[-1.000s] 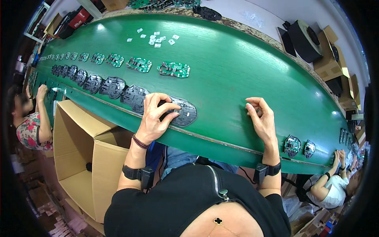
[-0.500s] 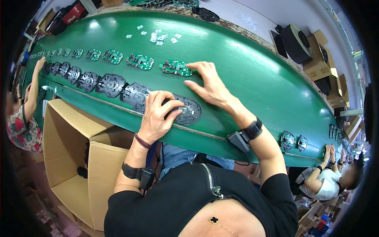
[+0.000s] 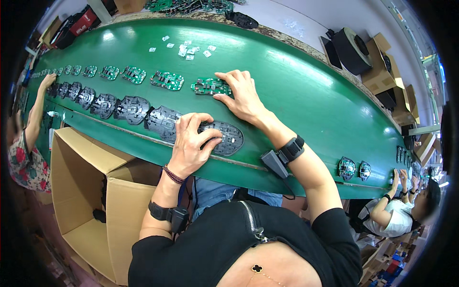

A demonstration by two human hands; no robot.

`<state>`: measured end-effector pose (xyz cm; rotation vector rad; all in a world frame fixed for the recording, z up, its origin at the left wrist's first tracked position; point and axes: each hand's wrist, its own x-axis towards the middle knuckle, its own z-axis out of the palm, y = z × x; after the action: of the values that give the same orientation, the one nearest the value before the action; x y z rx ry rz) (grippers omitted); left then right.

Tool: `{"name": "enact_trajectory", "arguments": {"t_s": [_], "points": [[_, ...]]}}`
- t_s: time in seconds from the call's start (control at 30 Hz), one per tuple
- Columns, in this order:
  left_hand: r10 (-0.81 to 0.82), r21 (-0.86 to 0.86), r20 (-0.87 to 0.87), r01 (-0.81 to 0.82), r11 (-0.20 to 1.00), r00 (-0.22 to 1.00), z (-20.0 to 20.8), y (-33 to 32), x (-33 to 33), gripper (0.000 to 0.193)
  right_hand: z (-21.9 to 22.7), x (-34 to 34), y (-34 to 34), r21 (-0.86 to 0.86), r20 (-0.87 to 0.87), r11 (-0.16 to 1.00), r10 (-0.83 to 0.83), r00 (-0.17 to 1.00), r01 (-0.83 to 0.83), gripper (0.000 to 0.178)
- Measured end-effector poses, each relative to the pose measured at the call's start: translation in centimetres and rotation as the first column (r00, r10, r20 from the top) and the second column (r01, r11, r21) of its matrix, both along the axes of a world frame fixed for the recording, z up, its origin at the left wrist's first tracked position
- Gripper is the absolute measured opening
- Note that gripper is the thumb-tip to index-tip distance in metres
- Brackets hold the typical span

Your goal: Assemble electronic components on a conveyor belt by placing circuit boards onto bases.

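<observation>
My right hand (image 3: 243, 95) has its fingers and thumb around the right end of a green circuit board (image 3: 206, 86), which lies at the right end of a row of similar boards. Over the nearest black plastic shell (image 3: 230, 138), my left hand (image 3: 190, 143) is curled, with thumb and fingertips close together. Whatever those fingers may hold is too small or hidden to make out. The hand covers the shell's left part. To its left, another black shell (image 3: 162, 123) is at the near end of a line of shells reaching away along the bench.
Small clear-and-white pieces (image 3: 183, 49) lie scattered on the green bench (image 3: 287, 95). Two rounded boards (image 3: 346, 168) sit at the right. An open cardboard box (image 3: 117, 210) stands below the left edge. Co-workers' arms (image 3: 36, 107) reach in at both ends.
My right hand has shifted slightly left and closed from a single-finger touch to a grasp around the board's end. My left hand stays over the shell, its fingers slightly moved.
</observation>
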<state>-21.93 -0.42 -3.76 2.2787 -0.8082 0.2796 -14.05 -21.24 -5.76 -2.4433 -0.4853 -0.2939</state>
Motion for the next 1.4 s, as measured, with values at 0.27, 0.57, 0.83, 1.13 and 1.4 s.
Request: {"name": "enact_trajectory", "arguments": {"t_s": [0.27,0.57,0.83,1.13,1.4], "points": [[-0.015,0.000,-0.017,0.015,1.000,1.000,0.1,0.0,0.2,0.016,0.6,-5.0,-4.8,0.018,0.003,0.992,-0.121,0.993,0.121,0.057],[0.005,0.111,-0.046,0.000,0.994,0.999,1.9,2.6,0.4,0.062,2.6,-8.4,-6.9,0.049,-0.211,0.958,-0.266,0.941,0.282,0.056],[-0.067,0.212,-0.189,0.108,0.971,0.980,2.4,5.1,1.5,0.072,6.3,-11.5,-2.1,0.210,-0.178,0.977,0.064,0.982,-0.025,0.053],[-0.108,0.202,-0.134,0.134,0.970,0.985,1.7,3.9,1.3,0.070,8.0,-11.3,-0.5,0.023,-0.145,0.995,0.103,0.984,-0.100,0.048],[-0.113,0.214,-0.130,0.139,0.967,0.985,2.1,2.4,1.2,0.072,8.2,-11.5,-1.7,0.033,-0.216,0.997,0.073,0.974,-0.068,0.047]]}}
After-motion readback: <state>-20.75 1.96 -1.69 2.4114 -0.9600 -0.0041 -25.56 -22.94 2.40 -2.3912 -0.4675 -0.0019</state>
